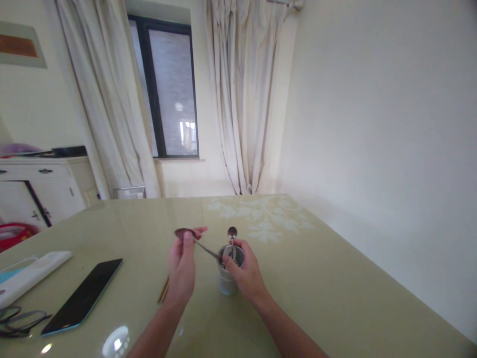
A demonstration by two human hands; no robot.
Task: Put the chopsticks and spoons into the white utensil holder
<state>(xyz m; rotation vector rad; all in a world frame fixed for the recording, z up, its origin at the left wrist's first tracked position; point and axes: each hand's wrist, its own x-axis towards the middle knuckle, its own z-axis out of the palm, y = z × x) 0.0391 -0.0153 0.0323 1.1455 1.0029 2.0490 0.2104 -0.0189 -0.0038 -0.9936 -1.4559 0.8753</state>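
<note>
My left hand [182, 266] is closed on a metal spoon [204, 248], pinching it close to its bowl, which points left. The spoon's handle slants down to the right and ends at the near-left rim of a grey cup [228, 284]. Around the cup's right side and rim is my right hand [248, 273], its thumb over the mouth, close to the handle's end. A smaller spoon [232, 232] stands in the cup, bowl up. The cup's inside is partly hidden by my right thumb. Thin wooden sticks [163, 291] lie on the table, partly behind my left hand.
The glossy greenish table [316, 293] extends to the wall on the right. On the left lie a black phone [84, 297], a white power strip [35, 278] and dark-framed glasses [22, 320]. A white cabinet [55, 186] and a red basin [17, 236] are beyond the table.
</note>
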